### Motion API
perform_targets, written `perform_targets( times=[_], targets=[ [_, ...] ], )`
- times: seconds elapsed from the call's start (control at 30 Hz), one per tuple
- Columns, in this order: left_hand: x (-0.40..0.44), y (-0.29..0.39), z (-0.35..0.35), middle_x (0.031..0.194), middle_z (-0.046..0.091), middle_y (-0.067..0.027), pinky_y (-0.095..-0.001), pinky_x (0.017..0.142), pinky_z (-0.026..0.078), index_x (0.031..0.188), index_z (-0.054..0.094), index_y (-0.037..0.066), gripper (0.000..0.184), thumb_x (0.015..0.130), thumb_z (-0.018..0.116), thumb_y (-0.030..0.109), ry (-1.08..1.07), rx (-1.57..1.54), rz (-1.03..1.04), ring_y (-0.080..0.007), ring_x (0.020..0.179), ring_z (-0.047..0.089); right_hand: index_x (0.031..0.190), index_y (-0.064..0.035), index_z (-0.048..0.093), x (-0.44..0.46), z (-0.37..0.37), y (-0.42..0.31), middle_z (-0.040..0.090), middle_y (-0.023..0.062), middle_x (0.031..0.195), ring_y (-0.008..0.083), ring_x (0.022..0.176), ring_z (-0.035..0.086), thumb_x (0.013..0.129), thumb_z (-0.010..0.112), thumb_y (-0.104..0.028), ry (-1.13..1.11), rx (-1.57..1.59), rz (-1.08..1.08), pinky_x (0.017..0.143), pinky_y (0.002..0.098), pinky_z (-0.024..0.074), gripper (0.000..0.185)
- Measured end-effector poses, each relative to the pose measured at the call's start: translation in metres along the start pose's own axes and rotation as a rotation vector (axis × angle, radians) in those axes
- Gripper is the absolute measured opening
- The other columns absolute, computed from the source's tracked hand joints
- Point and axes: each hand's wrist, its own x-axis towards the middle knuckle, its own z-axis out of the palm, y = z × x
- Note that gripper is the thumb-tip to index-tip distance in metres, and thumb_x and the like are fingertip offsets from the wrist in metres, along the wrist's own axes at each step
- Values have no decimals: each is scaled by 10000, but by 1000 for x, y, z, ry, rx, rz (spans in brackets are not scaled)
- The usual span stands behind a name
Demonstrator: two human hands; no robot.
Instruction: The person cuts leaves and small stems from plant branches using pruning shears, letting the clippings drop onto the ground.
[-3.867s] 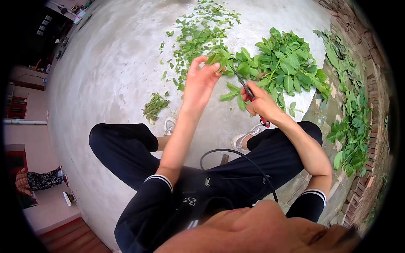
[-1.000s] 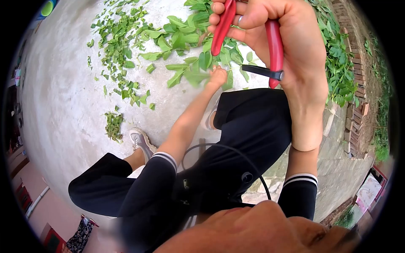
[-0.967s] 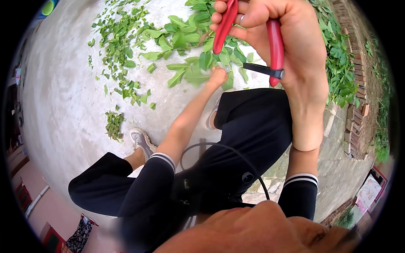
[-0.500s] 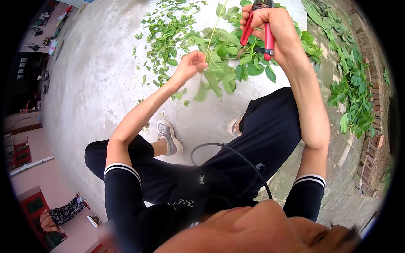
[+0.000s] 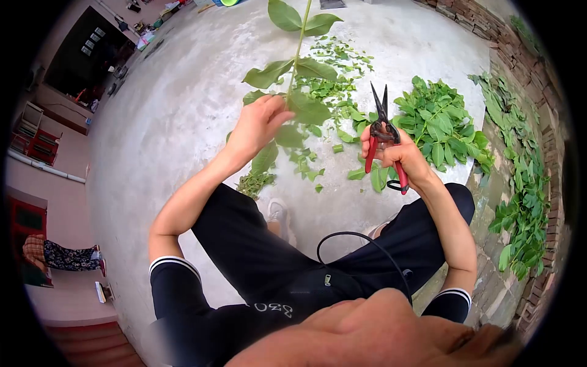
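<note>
My left hand (image 5: 260, 124) pinches a long green leafy stem (image 5: 298, 54) that rises upright past the top of the view, with broad leaves on both sides. My right hand (image 5: 400, 153) is wrapped around red-handled pruning shears (image 5: 382, 131), whose dark blades point up and stand slightly apart. The shears are to the right of the stem and do not touch it. Cut leaf pieces (image 5: 333, 82) lie scattered on the concrete behind my hands. Beyond my right hand is a heap of leafy stems (image 5: 441, 122).
A strip of more leafy branches (image 5: 520, 202) runs along the brick edging (image 5: 553, 226) on the right. A small pile of thin stalks (image 5: 254, 183) lies by my left knee. Another person (image 5: 64, 254) stands far left by the building. A black cable (image 5: 367, 241) loops over my lap.
The view has tilted and shifted. The stem now stands more upright in my left hand. My right hand with the shears has come lower and nearer, blades now plainly visible and parted.
</note>
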Motion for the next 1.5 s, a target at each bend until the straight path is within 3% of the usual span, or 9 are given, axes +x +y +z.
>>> perform_targets(
  times=[0.03, 0.13, 0.33, 0.5, 0.6, 0.63, 0.73, 1.17, 1.5],
  targets=[
    [-6, 1, -3, 742, 551, -110, -366, 599, 432, 851, 583, 3, 218, 876, 734, 158, -36, -4, -43, -269, 672, 545, 1097, 16, 586, 4, -3, 2, 608, 88, 970, 195, 888, 603, 594, 519, 20, 31, -57, -22, 787, 278, 492, 508],
    [-10, 11, -11, 800, 578, -135, -403, 656, 456, 902, 623, -2, 155, 878, 716, 120, -16, -55, -29, -318, 716, 560, 1091, 9, 585, 13, -12, 7, 609, 83, 964, 185, 885, 597, 601, 530, 19, 119, -172, -74, 784, 277, 492, 494],
    [-6, -5, -9, 809, 578, -131, -407, 643, 460, 898, 646, 6, 114, 858, 716, 87, -39, -68, 47, -322, 719, 573, 1107, -10, 575, 16, -20, 7, 601, 71, 968, 156, 899, 588, 629, 525, 38, 219, -258, -139, 747, 267, 488, 483],
    [9, -20, -12, 784, 626, -159, -389, 654, 473, 882, 687, -13, 123, 838, 725, 95, -213, -203, -149, -335, 717, 596, 1143, -26, 563, 18, -20, 12, 591, 58, 1000, 141, 792, 520, 644, 490, 70, 185, -296, -80, 631, 255, 419, 514],
    [11, -26, -4, 799, 632, -161, -398, 661, 477, 881, 689, -11, 121, 831, 729, 93, -241, -172, -146, -338, 722, 604, 1159, -21, 563, 22, -18, 15, 591, 84, 1049, 168, 856, 551, 645, 467, 66, 109, -164, 29, 652, 262, 436, 530],
    [10, -28, 0, 785, 623, -148, -388, 643, 468, 876, 687, -8, 114, 829, 733, 86, -220, -167, -100, -312, 702, 591, 1194, 13, 555, 20, -11, 7, 578, 122, 1106, 227, 1059, 584, 538, 434, 72, 117, -140, 132, 936, 304, 468, 669],
    [8, -31, 12, 762, 608, -125, -373, 614, 455, 866, 684, -3, 103, 825, 742, 72, -189, -153, -15, -269, 676, 572, 1205, 36, 554, 24, -5, 7, 584, 144, 1117, 259, 1081, 592, 526, 437, 79, 44, 45, 181, 990, 338, 466, 690],
    [5, -17, 20, 769, 614, -140, -397, 626, 479, 843, 673, 1, 98, 788, 745, 37, -305, -147, 51, -328, 704, 610, 1136, 128, 563, 26, -1, 6, 599, 199, 1083, 310, 1006, 640, 533, 417, 86, 207, 187, 223, 897, 370, 538, 622],
    [9, -14, 18, 811, 630, -165, -427, 668, 492, 870, 682, -4, 95, 810, 714, 62, -404, -167, 27, -375, 749, 614, 1064, 68, 557, 32, -9, 19, 568, 158, 1007, 264, 893, 616, 513, 432, 94, 161, 73, 205, 854, 370, 541, 565]
  ],
)
